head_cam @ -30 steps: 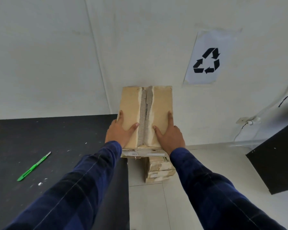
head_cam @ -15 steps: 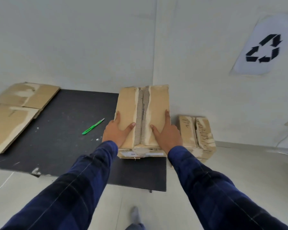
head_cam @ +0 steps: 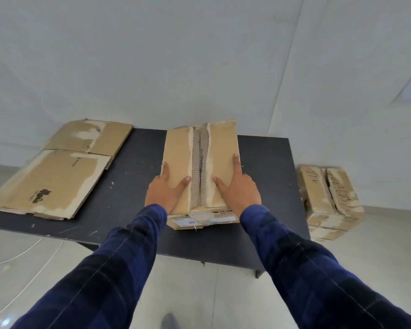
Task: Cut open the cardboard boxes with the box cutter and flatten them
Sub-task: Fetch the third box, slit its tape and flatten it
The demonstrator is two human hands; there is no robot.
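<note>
A closed cardboard box (head_cam: 178, 157) with a torn strip of bare corrugation down its top seam is over the middle of the black table (head_cam: 133, 181). I cannot tell whether it rests on the table. My left hand (head_cam: 165, 193) grips its near left edge, thumb on top and fingers down the side. My right hand (head_cam: 239, 193) grips the near right edge the same way, index finger lying along the top edge. The green box cutter is not in view.
Flattened cardboard sheets (head_cam: 57, 181) lie on the table's left end, overhanging its edge. Another closed, torn box (head_cam: 328, 200) stands on the pale tiled floor right of the table, against the white wall. My foot shows at the bottom edge.
Both hands carried the box left, from above the stack by the wall to over the table. The view swung left; the green cutter, seen left of the box before, is out of sight.
</note>
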